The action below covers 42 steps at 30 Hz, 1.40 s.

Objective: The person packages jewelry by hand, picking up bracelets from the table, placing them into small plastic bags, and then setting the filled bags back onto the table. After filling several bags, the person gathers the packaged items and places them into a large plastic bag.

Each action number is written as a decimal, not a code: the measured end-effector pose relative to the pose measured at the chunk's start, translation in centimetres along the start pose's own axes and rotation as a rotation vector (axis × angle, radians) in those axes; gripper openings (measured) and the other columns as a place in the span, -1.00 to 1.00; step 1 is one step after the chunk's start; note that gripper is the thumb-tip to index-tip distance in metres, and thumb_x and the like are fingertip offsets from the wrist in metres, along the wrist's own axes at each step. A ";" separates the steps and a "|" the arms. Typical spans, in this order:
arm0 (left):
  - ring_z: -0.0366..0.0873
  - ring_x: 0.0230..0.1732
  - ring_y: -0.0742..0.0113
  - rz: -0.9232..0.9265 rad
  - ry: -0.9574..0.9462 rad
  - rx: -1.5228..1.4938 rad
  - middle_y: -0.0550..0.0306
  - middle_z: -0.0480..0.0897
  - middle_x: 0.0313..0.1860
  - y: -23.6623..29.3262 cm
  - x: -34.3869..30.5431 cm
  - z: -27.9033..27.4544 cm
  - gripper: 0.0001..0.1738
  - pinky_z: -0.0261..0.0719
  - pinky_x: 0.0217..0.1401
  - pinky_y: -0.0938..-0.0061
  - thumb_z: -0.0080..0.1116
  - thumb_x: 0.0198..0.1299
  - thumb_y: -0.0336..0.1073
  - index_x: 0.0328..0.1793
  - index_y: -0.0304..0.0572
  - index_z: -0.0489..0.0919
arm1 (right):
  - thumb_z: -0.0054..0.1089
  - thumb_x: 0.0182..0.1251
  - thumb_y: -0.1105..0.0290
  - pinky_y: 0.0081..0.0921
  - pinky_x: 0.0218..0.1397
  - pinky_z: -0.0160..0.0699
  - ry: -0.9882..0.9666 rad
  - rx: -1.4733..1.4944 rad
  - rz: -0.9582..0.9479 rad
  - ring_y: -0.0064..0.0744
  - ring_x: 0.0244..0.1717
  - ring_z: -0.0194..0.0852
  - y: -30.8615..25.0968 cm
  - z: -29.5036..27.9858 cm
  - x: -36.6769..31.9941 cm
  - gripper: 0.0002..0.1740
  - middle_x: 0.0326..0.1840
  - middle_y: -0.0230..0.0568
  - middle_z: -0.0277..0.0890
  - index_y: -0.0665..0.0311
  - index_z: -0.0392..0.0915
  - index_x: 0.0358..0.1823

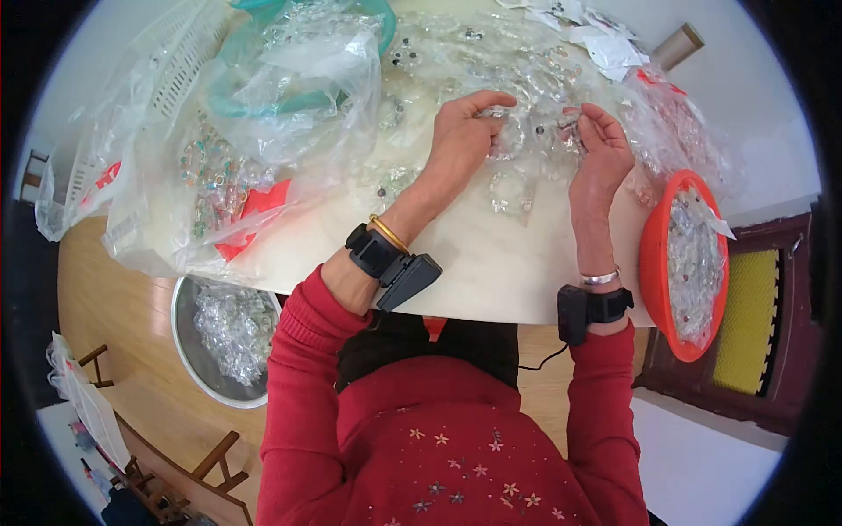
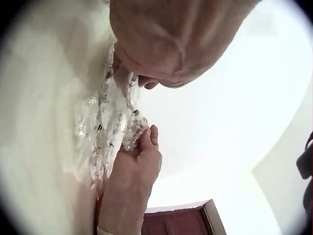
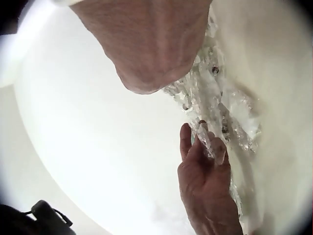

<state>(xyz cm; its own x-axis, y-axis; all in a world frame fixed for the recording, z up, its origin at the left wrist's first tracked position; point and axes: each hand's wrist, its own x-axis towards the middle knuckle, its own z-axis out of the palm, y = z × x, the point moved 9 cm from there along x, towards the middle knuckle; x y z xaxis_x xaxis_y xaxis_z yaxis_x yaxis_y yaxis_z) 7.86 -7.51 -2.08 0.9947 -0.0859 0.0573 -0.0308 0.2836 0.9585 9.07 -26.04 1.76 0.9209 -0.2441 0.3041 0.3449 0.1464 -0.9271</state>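
Both hands are over a spread of small clear plastic packets point(image 1: 474, 61) on the pale table. The left hand point(image 1: 463, 140) pinches a clear packet point(image 1: 507, 136) between thumb and fingers; in the right wrist view this hand point(image 3: 205, 181) has clear plastic between its fingertips. The right hand point(image 1: 603, 149) pinches another part of clear packaging point(image 1: 570, 130) with dark round pieces, and in the left wrist view the hand point(image 2: 134, 171) holds a crinkled clear bundle point(image 2: 134, 133). A single packet point(image 1: 510, 191) lies just below the hands.
An orange-red basket point(image 1: 649, 263) of packets stands at the right table edge. Plastic bags point(image 1: 132, 202), a white crate point(image 1: 180, 66) and a teal basket point(image 1: 388, 26) are at the left. A metal basin point(image 1: 184, 337) of packets is below the table, lower left.
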 end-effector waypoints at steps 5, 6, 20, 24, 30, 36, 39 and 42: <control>0.44 -0.40 0.53 -0.044 0.040 0.054 0.22 0.56 -0.37 -0.2 0.1 -0.1 -0.69 0.41 -0.31 0.64 0.09 0.08 -0.48 -0.01 -0.35 0.56 | 0.01 0.25 0.64 -0.62 -0.26 0.54 -0.017 0.060 -0.050 -0.51 -0.31 0.52 0.7 0.8 0.3 -0.83 -0.23 -0.10 0.58 0.45 0.48 -0.13; 0.44 -0.40 0.53 -0.045 0.043 0.058 0.22 0.56 -0.37 -0.1 0.0 0.0 -0.69 0.41 -0.31 0.64 0.09 0.08 -0.48 -0.01 -0.35 0.56 | 0.01 0.25 0.63 -0.62 -0.27 0.54 -0.032 0.070 -0.055 -0.51 -0.31 0.52 0.8 1.0 0.3 -0.83 -0.23 -0.10 0.58 0.45 0.48 -0.14; 0.49 -0.38 0.44 0.075 0.032 0.256 0.11 0.59 -0.38 -0.4 0.6 0.3 -0.77 0.43 -0.32 0.56 0.26 -0.09 -0.36 -0.30 -0.35 0.60 | 0.03 0.27 0.57 -0.53 -0.17 0.59 -0.169 0.147 0.026 -0.46 -0.24 0.54 0.6 2.4 -0.8 -0.81 -0.20 -0.11 0.58 0.43 0.47 -0.09; 0.51 -0.42 0.39 0.075 0.079 0.201 0.06 0.59 -0.44 -0.6 0.5 0.1 -0.80 0.44 -0.37 0.51 0.27 -0.15 -0.39 -0.37 -0.37 0.61 | 0.10 0.23 0.54 -0.57 -0.16 0.54 -0.234 0.057 0.084 -0.50 -0.27 0.53 0.7 3.2 -1.2 -0.80 -0.24 -0.18 0.58 0.42 0.50 -0.12; 0.46 -0.43 0.53 0.018 0.092 0.235 0.19 0.59 -0.46 0.0 0.0 -0.1 -0.90 0.42 -0.37 0.63 0.20 0.02 -0.50 -0.30 -0.34 0.59 | 0.21 0.14 0.51 -0.69 -0.21 0.43 -0.373 -0.125 0.169 -0.59 -0.37 0.50 2.0 3.3 -1.3 -0.83 -0.37 -0.30 0.58 0.41 0.56 -0.23; 0.46 -0.44 0.53 0.045 0.112 0.152 0.20 0.58 -0.49 0.6 -0.2 0.1 -0.96 0.42 -0.37 0.63 0.19 0.05 -0.49 -0.37 -0.32 0.57 | 0.23 0.12 0.52 -0.65 -0.23 0.44 -0.252 0.000 0.167 -0.56 -0.39 0.50 1.9 2.7 -1.6 -0.84 -0.40 -0.30 0.57 0.43 0.55 -0.26; 0.45 -0.44 0.52 0.072 0.141 0.125 0.21 0.58 -0.49 0.7 -0.4 0.1 -0.97 0.41 -0.37 0.63 0.18 0.05 -0.50 -0.39 -0.32 0.56 | 0.23 0.12 0.53 -0.63 -0.24 0.44 -0.196 0.160 0.202 -0.53 -0.41 0.50 2.6 2.6 -1.7 -0.85 -0.40 -0.29 0.56 0.44 0.55 -0.28; 0.45 -0.44 0.52 0.096 0.174 0.103 0.21 0.57 -0.48 1.1 -0.7 0.1 -0.96 0.41 -0.36 0.63 0.18 0.04 -0.50 -0.41 -0.32 0.55 | 0.22 0.12 0.54 -0.60 -0.25 0.45 -0.119 0.293 0.271 -0.51 -0.43 0.50 3.2 2.4 -2.1 -0.87 -0.39 -0.26 0.56 0.44 0.55 -0.30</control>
<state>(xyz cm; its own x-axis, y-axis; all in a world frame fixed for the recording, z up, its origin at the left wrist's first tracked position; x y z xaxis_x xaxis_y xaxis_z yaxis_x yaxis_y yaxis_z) 7.16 -7.20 -1.06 0.9884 0.1058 0.1088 -0.1269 0.1827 0.9749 8.70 -22.75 -1.29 0.9941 -0.0493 0.0965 0.1083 0.4612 -0.8807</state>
